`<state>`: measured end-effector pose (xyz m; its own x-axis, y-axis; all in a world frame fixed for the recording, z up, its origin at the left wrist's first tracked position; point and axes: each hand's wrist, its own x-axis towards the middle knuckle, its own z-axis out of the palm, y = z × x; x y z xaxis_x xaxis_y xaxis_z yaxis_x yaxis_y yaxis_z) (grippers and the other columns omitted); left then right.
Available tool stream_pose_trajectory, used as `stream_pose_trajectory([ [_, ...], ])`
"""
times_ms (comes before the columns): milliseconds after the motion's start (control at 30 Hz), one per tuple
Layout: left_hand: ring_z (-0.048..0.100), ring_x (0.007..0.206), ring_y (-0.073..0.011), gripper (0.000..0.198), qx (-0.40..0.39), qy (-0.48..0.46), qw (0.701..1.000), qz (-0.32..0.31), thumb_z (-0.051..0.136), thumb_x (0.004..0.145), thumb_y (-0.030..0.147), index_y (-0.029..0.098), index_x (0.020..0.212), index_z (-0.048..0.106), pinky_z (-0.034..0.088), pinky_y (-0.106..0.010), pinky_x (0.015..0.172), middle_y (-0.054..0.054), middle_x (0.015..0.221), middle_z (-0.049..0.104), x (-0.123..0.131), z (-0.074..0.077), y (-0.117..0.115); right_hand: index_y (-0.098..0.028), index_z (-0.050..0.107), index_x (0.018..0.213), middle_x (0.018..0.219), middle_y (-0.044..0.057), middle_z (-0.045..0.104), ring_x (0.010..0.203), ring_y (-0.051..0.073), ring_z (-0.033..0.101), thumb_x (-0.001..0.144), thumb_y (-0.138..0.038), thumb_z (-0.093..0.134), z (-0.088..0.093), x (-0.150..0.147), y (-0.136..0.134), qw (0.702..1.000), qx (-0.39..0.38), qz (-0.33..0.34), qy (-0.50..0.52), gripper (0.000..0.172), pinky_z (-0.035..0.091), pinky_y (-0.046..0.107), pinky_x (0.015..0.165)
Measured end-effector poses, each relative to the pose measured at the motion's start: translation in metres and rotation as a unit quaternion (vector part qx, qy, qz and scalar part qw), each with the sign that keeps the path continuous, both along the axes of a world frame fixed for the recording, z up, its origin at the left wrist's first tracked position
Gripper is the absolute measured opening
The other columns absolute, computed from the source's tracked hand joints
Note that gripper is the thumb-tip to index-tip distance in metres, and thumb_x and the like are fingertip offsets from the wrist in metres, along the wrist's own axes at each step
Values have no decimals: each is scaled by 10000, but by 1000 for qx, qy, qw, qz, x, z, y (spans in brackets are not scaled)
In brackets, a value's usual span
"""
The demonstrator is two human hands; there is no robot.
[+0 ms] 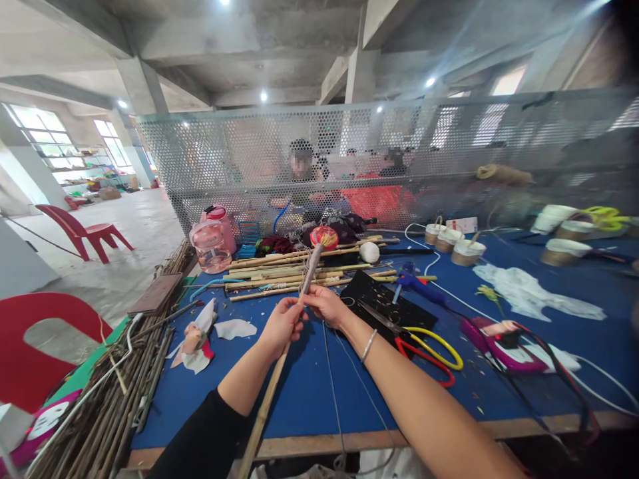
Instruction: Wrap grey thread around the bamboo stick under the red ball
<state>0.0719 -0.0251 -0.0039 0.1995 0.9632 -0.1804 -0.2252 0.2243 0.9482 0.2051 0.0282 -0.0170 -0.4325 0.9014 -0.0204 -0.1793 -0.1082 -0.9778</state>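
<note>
My left hand (283, 327) is closed around a long bamboo stick (272, 392), which slants from the table's front edge up towards the back. Right beside it, my right hand (325, 306) pinches the stick higher up, at the lower end of its greyish wrapped top (311, 266). Thin grey cord (328, 359) hangs from around my hands down over the front edge. Scissors (429, 349) with one yellow and one red handle lie to the right of my right hand, partly on a black cloth (382, 299). Beyond my hands, several bamboo sticks (279, 273) lie in a pile.
White-lined cups (468, 251), a blue glue gun (422, 287) and a purple power strip (504, 352) are on the right of the blue table (294, 426). A pink bottle (212, 243) stands back left; brown twigs (114, 399) line the left edge. Behind the perforated metal screen (239, 159) sit people.
</note>
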Motion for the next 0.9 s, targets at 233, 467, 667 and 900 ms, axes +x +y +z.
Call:
stream_pose_trajectory([
  [233,304,356,-8,565,18,-2,1000,19,667,655,485,202,1090,445,175,-132,345,55,633,543,1,3,-4,-134,570,861,468,-115,301,370,15,153,631,-296,714,6,8,4,995,-31,63,66,316,59,181,360],
  [467,284,352,-7,578,-6,-43,999,11,663,679,399,179,1174,460,155,-128,342,45,615,535,-1,5,-3,-140,574,852,466,-110,338,357,17,162,621,-312,730,5,7,2,998,-3,26,52,328,59,198,347],
  [667,317,337,-25,434,-10,-65,998,9,609,703,441,168,1017,489,186,-138,315,31,601,553,1,3,-1,-155,536,769,422,-118,301,335,16,145,623,-347,725,4,0,1,997,-12,-6,72,305,47,204,343],
  [900,438,402,-52,410,76,107,981,140,721,591,471,143,770,552,356,-168,367,38,554,527,2,-9,4,-151,538,760,421,-109,333,333,22,183,618,-352,722,6,-1,0,998,-5,-41,36,308,66,207,342],
])
